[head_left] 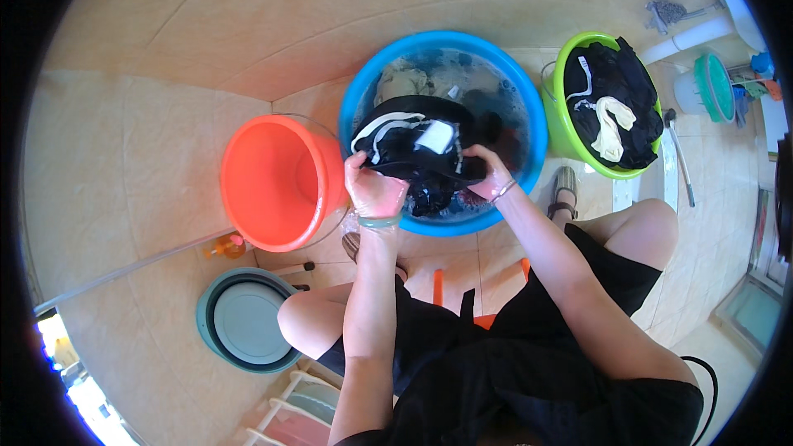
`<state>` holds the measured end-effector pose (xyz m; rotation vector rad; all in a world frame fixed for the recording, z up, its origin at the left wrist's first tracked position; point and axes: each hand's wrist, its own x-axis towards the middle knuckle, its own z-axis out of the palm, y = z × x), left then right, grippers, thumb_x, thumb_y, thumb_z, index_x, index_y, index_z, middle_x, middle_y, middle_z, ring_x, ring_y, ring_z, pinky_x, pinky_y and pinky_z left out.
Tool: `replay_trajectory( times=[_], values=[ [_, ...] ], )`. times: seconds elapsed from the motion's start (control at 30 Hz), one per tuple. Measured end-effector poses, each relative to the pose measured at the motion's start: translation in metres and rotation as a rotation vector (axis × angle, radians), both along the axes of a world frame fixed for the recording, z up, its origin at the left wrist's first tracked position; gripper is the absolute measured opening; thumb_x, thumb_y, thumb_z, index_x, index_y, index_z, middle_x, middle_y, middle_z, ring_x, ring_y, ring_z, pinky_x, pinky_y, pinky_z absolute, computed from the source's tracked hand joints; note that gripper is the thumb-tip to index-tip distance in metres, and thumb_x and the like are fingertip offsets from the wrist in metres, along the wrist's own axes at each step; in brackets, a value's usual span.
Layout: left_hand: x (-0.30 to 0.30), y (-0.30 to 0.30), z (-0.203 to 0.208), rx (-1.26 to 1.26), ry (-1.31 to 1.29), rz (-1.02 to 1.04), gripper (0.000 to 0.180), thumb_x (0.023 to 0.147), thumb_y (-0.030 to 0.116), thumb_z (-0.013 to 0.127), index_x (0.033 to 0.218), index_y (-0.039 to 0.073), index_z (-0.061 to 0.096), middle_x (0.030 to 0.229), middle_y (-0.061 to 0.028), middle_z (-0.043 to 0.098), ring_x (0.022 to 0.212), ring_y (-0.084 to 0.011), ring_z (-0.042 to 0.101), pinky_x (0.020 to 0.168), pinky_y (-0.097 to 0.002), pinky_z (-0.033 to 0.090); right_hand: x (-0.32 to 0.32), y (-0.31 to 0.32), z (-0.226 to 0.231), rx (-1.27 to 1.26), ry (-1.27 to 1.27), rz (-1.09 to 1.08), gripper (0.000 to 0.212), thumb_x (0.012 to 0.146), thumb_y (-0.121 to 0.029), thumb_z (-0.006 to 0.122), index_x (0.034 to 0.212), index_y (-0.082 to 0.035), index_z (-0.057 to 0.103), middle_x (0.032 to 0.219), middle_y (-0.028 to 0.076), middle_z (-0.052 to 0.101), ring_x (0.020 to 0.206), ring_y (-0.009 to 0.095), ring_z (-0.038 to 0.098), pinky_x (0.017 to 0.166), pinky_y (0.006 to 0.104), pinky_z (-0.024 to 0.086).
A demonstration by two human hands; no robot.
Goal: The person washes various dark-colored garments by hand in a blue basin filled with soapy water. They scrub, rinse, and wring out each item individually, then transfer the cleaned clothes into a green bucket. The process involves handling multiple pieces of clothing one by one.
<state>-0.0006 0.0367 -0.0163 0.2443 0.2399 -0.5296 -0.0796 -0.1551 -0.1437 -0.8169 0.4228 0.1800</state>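
Note:
A dark, wet garment with white cords and a white label is stretched between my two hands over a blue basin. It looks like the waistband of black shorts or trousers. At its left edge, my left hand is closed on the cloth, with a pale green bangle at the wrist. My right hand pinches the right edge and wears a thin bracelet. Below the garment, the basin holds sudsy dark water and more soaked laundry, including a light-coloured piece near the far side. The garment's lower part hangs into the water.
To the left stand an orange bucket and a grey collapsible basin. A lime-green bucket of black clothes and a cream cloth stands right. A long-handled brush lies beyond it. Tiled wall bounds the far side.

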Motion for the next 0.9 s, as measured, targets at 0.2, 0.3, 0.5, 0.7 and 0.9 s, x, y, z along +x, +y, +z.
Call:
replay_trajectory(
  times=[0.2, 0.3, 0.5, 0.7, 0.9],
  values=[
    [0.001, 0.020, -0.060, 0.495, 0.136, -0.067, 0.045, 0.090, 0.033, 0.059, 0.123, 0.002, 0.057, 0.117, -0.0114, 0.064, 0.107, -0.0265, 0.061, 0.097, -0.0416, 0.047, 0.021, 0.001, 0.052, 0.872, 0.038, -0.131, 0.030, 0.088, -0.023, 0.048, 0.104, -0.003, 0.064, 0.103, 0.013, 0.068, 0.092, 0.028, 0.066, 0.087, 0.0429, 0.052],
    [-0.008, 0.023, -0.123, 0.396, 0.249, -0.250, 0.040, 0.090, 0.024, 0.058, 0.125, 0.006, 0.056, 0.116, -0.0099, 0.064, 0.104, -0.0253, 0.063, 0.091, -0.0403, 0.051, 0.033, 0.027, 0.066, 0.947, 0.018, -0.112, 0.040, 0.091, -0.029, 0.043, 0.112, -0.001, 0.063, 0.111, 0.017, 0.066, 0.100, 0.030, 0.064, 0.093, 0.0428, 0.049],
    [-0.010, -0.035, -0.099, 0.316, -0.264, -0.428, 0.044, 0.094, 0.034, 0.050, 0.122, 0.000, 0.053, 0.108, -0.0149, 0.063, 0.097, -0.0232, 0.061, 0.087, -0.0379, 0.051, 0.022, 0.042, 0.093, 1.308, 0.014, 0.033, 0.044, 0.092, -0.034, 0.042, 0.109, 0.002, 0.062, 0.109, 0.019, 0.064, 0.098, 0.030, 0.063, 0.092, 0.0411, 0.049],
    [-0.014, -0.020, -0.121, 0.156, 0.176, -0.495, 0.069, 0.097, 0.058, 0.031, 0.137, 0.002, 0.042, 0.129, -0.0114, 0.056, 0.115, -0.0241, 0.055, 0.099, -0.0363, 0.045, 0.030, 0.009, 0.117, 0.833, 0.135, -0.005, 0.062, 0.091, -0.060, 0.044, 0.120, -0.006, 0.059, 0.113, 0.013, 0.065, 0.100, 0.028, 0.064, 0.093, 0.0414, 0.050],
    [-0.009, -0.036, -0.079, 0.095, 0.134, -0.283, 0.053, 0.096, 0.048, 0.046, 0.133, 0.011, 0.050, 0.131, -0.0076, 0.056, 0.121, -0.0261, 0.052, 0.105, -0.0450, 0.038, 0.017, -0.059, 0.046, 0.629, 0.129, -0.013, 0.058, 0.094, -0.052, 0.045, 0.130, -0.007, 0.053, 0.124, 0.014, 0.060, 0.113, 0.031, 0.058, 0.101, 0.0461, 0.043]
  ],
)
